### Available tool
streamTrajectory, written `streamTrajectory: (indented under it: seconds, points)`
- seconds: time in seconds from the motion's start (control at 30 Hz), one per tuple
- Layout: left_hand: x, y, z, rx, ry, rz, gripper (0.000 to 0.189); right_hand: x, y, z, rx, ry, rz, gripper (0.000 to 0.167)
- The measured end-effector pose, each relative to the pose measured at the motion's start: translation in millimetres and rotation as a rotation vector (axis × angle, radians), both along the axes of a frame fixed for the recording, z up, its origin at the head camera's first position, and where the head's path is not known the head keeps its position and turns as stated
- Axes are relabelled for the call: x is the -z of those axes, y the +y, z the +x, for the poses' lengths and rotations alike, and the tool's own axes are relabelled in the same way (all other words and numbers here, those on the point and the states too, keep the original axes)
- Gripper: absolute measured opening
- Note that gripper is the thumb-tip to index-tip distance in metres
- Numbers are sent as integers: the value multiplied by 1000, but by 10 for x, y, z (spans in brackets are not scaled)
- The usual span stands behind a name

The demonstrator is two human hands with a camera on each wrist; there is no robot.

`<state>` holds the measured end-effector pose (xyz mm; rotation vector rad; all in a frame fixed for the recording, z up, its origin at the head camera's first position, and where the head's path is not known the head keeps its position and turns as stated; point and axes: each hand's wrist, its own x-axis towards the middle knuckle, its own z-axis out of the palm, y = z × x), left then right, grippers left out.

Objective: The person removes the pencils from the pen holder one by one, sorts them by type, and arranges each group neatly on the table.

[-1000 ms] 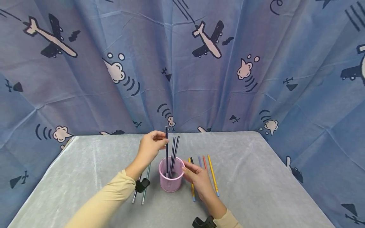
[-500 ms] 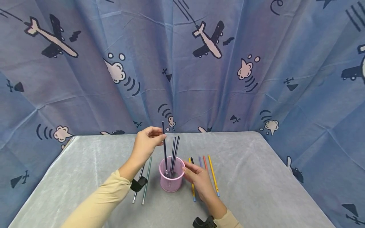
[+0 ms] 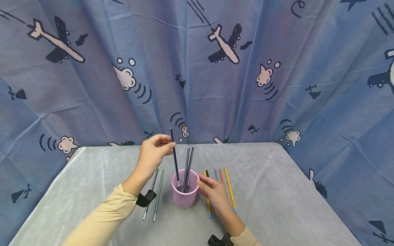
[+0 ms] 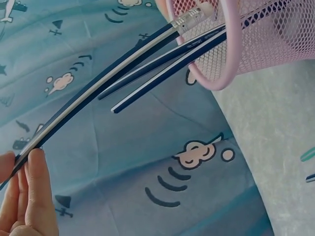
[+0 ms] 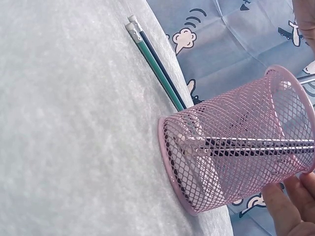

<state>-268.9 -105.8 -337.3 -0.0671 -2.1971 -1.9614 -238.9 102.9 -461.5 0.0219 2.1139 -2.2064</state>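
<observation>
My left hand (image 3: 152,152) pinches a dark blue striped pencil (image 3: 174,159) near its upper end, between thumb and fingertips. This pencil leans left, its white eraser end (image 4: 206,9) pointing down just inside the mouth of a pink mesh pencil cup (image 3: 184,199). Several more dark pencils (image 3: 188,167) stand in the cup, eraser ends at the bottom in the right wrist view. Against the cup's right side, my right hand (image 3: 215,194) holds it near the rim, thumb at the front. The cup stands upright on the grey-covered table (image 3: 271,205).
Left of the cup lie a green pencil (image 3: 158,196) and a dark pencil (image 3: 155,179), partly behind the wrist strap. To the right lie several pencils, including a yellow one (image 3: 231,191) and a red one (image 3: 221,175), some partly hidden by my right hand. A blue patterned curtain (image 3: 197,85) hangs behind.
My left hand has moved up and to the left with the pencil, which has gone from nearly upright to leaning left and risen slightly in the cup. The right hand and cup stay put.
</observation>
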Motion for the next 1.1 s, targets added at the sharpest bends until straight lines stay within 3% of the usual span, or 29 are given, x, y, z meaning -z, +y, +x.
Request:
streamTrajectory:
  seconds: [0.43, 0.67, 0.97, 1.1]
  points:
    - [-59, -162, 12, -30, 13, 92, 26, 7, -5, 5, 2, 1, 18, 41]
    - [-67, -259, 39, -67, 22, 70, 27, 22, -8, -9, 2, -1, 0, 41]
    - [-22, -377, 57, -43, 23, -39, 29, 30, 2, -1, -20, 21, -6, 43]
    - [3, -413, 55, -40, 3, -47, 29, 26, 1, -8, -10, 17, 4, 42]
